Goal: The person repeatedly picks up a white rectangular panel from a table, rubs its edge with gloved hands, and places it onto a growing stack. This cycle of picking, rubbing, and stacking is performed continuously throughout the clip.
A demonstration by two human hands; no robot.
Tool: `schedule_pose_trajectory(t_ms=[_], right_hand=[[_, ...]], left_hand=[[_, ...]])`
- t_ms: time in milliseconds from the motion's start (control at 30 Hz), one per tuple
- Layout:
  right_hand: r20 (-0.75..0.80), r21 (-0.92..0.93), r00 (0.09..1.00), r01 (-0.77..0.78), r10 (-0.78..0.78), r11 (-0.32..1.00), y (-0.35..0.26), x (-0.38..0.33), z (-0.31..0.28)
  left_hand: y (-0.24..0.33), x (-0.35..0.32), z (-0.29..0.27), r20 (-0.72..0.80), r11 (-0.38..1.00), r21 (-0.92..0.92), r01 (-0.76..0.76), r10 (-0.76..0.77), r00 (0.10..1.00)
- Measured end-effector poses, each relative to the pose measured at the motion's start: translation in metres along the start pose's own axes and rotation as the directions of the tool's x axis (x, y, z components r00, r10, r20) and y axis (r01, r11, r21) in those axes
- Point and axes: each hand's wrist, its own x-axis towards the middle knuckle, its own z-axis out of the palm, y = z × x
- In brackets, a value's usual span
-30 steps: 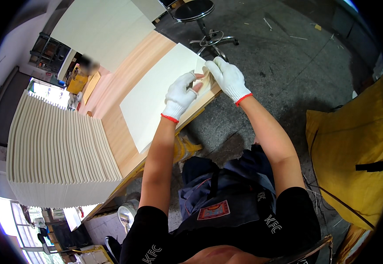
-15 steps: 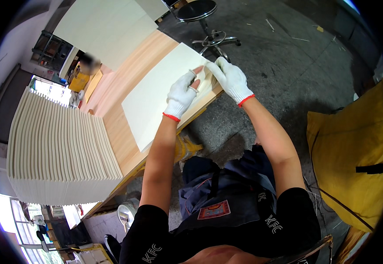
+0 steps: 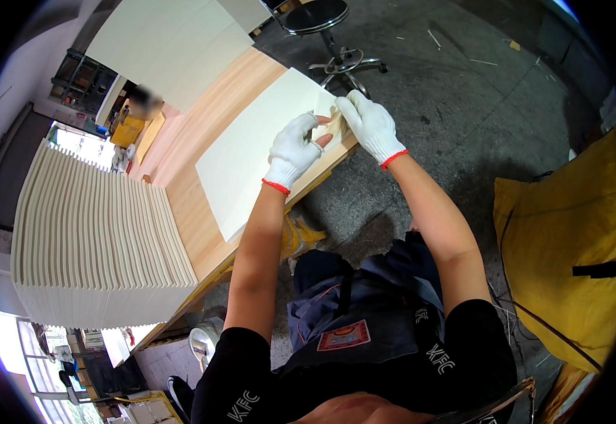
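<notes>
A stack of white sheets (image 3: 248, 159) lies on the wood-grain tabletop, its right end at the table's near edge. At that end a cream, layered part (image 3: 337, 127) bends up, like fanned sheet edges; I cannot make out its exact kind. My right hand (image 3: 369, 127), in a white glove with a red cuff, is closed on it from the right, fingertips partly hidden. My left hand (image 3: 294, 150), gloved alike, rests over the sheets just left of it. Its bare thumb and forefinger stick out, apart, pointing to the cream part, with nothing visible between them.
A tall row of cream, ridged layered panels (image 3: 103, 233) stands on the table's left part. Beyond lies a large pale board (image 3: 173, 49). A black round stool (image 3: 318, 15) stands past the table; a yellow cloth cover (image 3: 559, 261) hangs at right. A white bucket (image 3: 205, 339) sits below left.
My left thumb and forefinger have moved slightly apart and extended toward the cream part. My right hand has shifted a little up and left, and more of the cream layers show.
</notes>
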Motion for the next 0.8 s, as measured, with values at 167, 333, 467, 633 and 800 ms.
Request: schedule_pose_trajectory(t_ms=[167, 333, 467, 633, 800], right_hand=[[0.084, 0.055, 0.994, -0.067, 0.063, 0.996, -0.014, -0.001, -0.01], [0.022, 0.05, 0.999, -0.041, 0.04, 0.998, -0.005, 0.0, -0.004], [-0.008, 0.051, 1.0, -0.03, 0.03, 0.998, -0.004, -0.002, -0.001], [-0.003, 0.05, 0.999, -0.032, 0.032, 0.998, -0.003, -0.001, 0.001], [0.002, 0.071, 0.999, -0.048, 0.048, 0.996, -0.003, -0.002, -0.002]], left_hand=[[-0.006, -0.001, 0.003, -0.139, 0.992, -0.051, -0.118, 0.11, 0.984], [-0.009, 0.002, 0.003, -0.049, 0.991, -0.05, -0.121, 0.119, 0.992], [-0.004, 0.0, 0.004, -0.024, 0.99, 0.084, -0.114, 0.116, 0.993], [-0.009, 0.001, 0.005, -0.028, 0.999, 0.02, -0.042, 0.043, 0.999], [-0.007, 0.001, 0.003, -0.02, 0.998, 0.022, -0.057, 0.057, 0.998]])
